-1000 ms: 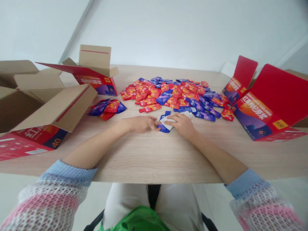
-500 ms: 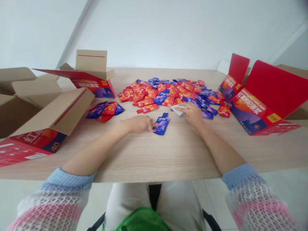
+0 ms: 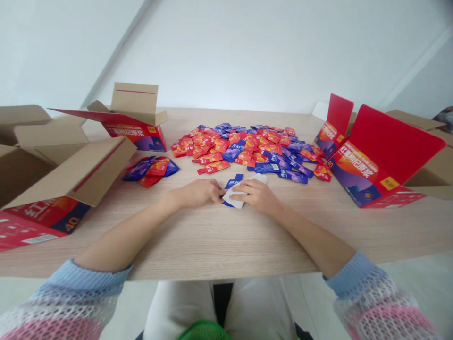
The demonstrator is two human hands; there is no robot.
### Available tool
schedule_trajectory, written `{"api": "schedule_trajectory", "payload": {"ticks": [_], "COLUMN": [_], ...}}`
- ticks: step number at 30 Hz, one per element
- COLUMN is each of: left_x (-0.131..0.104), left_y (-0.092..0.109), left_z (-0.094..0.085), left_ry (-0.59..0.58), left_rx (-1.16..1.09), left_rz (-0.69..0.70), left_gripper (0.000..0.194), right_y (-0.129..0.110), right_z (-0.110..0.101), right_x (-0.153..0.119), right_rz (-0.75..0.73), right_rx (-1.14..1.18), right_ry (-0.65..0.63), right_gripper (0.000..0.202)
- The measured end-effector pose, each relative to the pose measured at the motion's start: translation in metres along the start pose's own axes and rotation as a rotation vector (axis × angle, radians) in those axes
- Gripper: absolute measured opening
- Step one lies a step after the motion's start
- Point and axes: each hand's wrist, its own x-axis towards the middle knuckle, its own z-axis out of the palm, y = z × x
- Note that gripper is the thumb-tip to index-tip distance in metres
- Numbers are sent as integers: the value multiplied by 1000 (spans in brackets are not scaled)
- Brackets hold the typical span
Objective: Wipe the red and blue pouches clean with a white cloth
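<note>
Fingers of right hand [image 3: 258,194] pinch white sachet [image 3: 236,198]; left hand [image 3: 200,192] fingers curled, touching blue sachet [image 3: 231,183] beneath.

sachet pile [image 3: 247,146] lies behind both hands, between open boxes [image 3: 138,123].

Pale wood-grain table [image 3: 247,236]. At its centre, a heap of red-orange and blue-violet sachets [image 3: 255,148]; one white-faced sachet [image 3: 238,198] nearer the front edge. Right of the heap, a red-and-purple carton [image 3: 375,165]; left, brown cardboard flaps [image 3: 95,165].
</note>
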Motion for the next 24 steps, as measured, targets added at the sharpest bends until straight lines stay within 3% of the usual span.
{"api": "schedule_trajectory", "payload": {"ticks": [7,14,17,24], "left_x": [-2,-2,-1,1], "left_y": [-6,-16,-11,10], "left_z": [-2,1,0,-1], "left_ry": [-48,3,-5,-70], "left_rx": [-97,-218,-186,70], "left_rz": [-13,24,39,39], "left_gripper": [39,38,37,40], "right_y": [13,34,27,-9], "right_z": [-7,-11,-19,-28], "right_x": [-2,-9,-8,-1], "right_rz": [62,235,243,45], "right_rx": [-31,-140,-178,-139], "right_ry": [-72,-177,-217,-192], "right_gripper": [36,41,39,31]}}
